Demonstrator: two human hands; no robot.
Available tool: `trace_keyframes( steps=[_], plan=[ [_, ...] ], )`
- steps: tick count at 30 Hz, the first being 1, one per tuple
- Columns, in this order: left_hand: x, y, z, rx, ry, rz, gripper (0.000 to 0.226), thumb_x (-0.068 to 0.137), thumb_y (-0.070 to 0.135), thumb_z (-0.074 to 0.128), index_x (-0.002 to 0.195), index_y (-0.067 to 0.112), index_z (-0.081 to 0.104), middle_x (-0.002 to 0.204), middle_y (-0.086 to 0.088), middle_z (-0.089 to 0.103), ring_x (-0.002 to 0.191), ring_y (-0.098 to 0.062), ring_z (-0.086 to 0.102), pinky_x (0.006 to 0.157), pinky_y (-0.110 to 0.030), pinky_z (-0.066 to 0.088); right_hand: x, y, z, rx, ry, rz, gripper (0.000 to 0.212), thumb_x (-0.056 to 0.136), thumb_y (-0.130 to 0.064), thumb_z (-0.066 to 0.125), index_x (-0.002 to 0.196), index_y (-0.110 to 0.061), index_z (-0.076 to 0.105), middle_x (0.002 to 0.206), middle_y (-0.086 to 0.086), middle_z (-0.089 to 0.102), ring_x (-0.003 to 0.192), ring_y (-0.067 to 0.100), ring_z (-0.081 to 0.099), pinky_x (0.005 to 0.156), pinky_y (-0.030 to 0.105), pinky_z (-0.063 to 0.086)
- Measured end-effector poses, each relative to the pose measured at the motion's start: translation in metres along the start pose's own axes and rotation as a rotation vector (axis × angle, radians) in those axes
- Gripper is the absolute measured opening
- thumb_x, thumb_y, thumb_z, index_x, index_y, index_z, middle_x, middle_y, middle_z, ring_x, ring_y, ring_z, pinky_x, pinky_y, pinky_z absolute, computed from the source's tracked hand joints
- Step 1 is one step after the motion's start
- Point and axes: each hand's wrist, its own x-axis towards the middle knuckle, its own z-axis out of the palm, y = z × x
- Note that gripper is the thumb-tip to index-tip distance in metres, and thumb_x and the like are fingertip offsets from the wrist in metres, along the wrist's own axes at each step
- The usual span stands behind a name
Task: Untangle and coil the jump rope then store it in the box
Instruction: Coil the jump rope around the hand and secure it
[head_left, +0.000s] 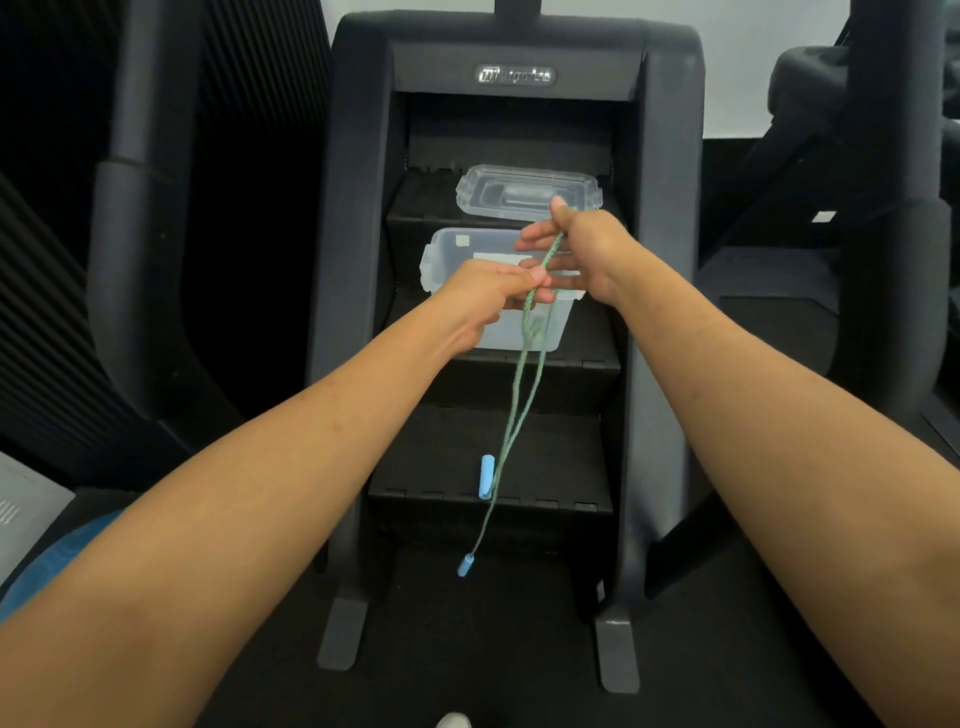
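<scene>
A thin green jump rope (511, 415) hangs doubled from my two hands, with a small knot just below them. Its two light-blue handles (486, 476) dangle low, one above the other (465, 565). My left hand (488, 293) pinches the rope at thumb and fingers. Higher up, my right hand (582, 249) grips the rope's upper part, thumb raised. Behind my hands a clear plastic box (441, 254) stands open on a step of the black stair machine. Its clear lid (524, 192) lies on the step above.
The black stair-climber frame (358, 260) walls in the steps on both sides, and its feet stand on the dark floor. More dark gym equipment (883, 234) stands at right. A white shoe tip (453, 721) shows at the bottom edge.
</scene>
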Motion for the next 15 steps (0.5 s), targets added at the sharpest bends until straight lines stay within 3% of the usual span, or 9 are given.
trace_keyframes(
  steps=[3, 5, 7, 9, 11, 15],
  plan=[
    [0.0023, 0.0043, 0.0013, -0.008, 0.042, 0.014, 0.024, 0.102, 0.026, 0.063, 0.111, 0.007, 0.076, 0.097, -0.001, 0.078, 0.092, -0.009, 0.069, 0.080, -0.023, 0.040, -0.0023, 0.0003, 0.0013, -0.054, -0.123, 0.058, 0.064, 0.104, -0.062, 0.036, 0.113, -0.011, 0.074, 0.097, 0.001, 0.078, 0.095, 0.025, 0.074, 0.082, 0.040, 0.061],
    [0.0042, 0.0061, 0.0019, -0.035, 0.076, 0.017, 0.025, 0.101, 0.025, 0.064, 0.112, 0.005, 0.076, 0.087, 0.002, 0.076, 0.093, -0.012, 0.070, 0.087, -0.029, 0.042, -0.0054, 0.0042, 0.0002, -0.200, -0.274, 0.083, 0.064, 0.099, -0.065, 0.045, 0.122, -0.010, 0.070, 0.080, 0.003, 0.068, 0.101, 0.026, 0.073, 0.094, 0.045, 0.059],
    [0.0050, 0.0058, 0.0023, -0.029, 0.083, 0.011, 0.022, 0.101, 0.025, 0.065, 0.108, 0.009, 0.077, 0.084, 0.004, 0.077, 0.096, -0.015, 0.071, 0.094, -0.037, 0.042, -0.0053, 0.0075, -0.0017, -0.280, -0.325, 0.058, 0.049, 0.103, -0.052, 0.051, 0.120, -0.011, 0.071, 0.072, 0.003, 0.062, 0.105, 0.026, 0.073, 0.101, 0.048, 0.055],
    [0.0043, 0.0029, 0.0025, -0.026, 0.058, -0.001, 0.019, 0.101, 0.027, 0.064, 0.105, 0.013, 0.077, 0.087, 0.004, 0.078, 0.095, -0.013, 0.072, 0.099, -0.040, 0.040, -0.0040, 0.0066, -0.0035, -0.272, -0.252, 0.016, 0.038, 0.105, -0.043, 0.052, 0.109, -0.014, 0.076, 0.079, 0.002, 0.071, 0.104, 0.025, 0.073, 0.102, 0.048, 0.054],
    [0.0036, 0.0002, 0.0020, -0.029, 0.030, -0.006, 0.019, 0.102, 0.028, 0.064, 0.105, 0.014, 0.076, 0.090, 0.004, 0.079, 0.092, -0.011, 0.073, 0.099, -0.040, 0.039, -0.0033, 0.0038, -0.0045, -0.187, -0.136, 0.004, 0.041, 0.108, -0.039, 0.046, 0.103, -0.013, 0.078, 0.097, 0.001, 0.079, 0.106, 0.025, 0.073, 0.100, 0.046, 0.056],
    [0.0052, 0.0014, 0.0033, -0.027, 0.065, 0.012, 0.017, 0.102, 0.024, 0.063, 0.100, 0.014, 0.076, 0.089, 0.005, 0.076, 0.084, -0.008, 0.071, 0.082, -0.028, 0.042, 0.0014, 0.0072, -0.0042, -0.026, -0.036, 0.044, 0.050, 0.108, -0.049, 0.040, 0.105, -0.014, 0.076, 0.105, 0.000, 0.079, 0.104, 0.023, 0.073, 0.100, 0.046, 0.056]
  ],
)
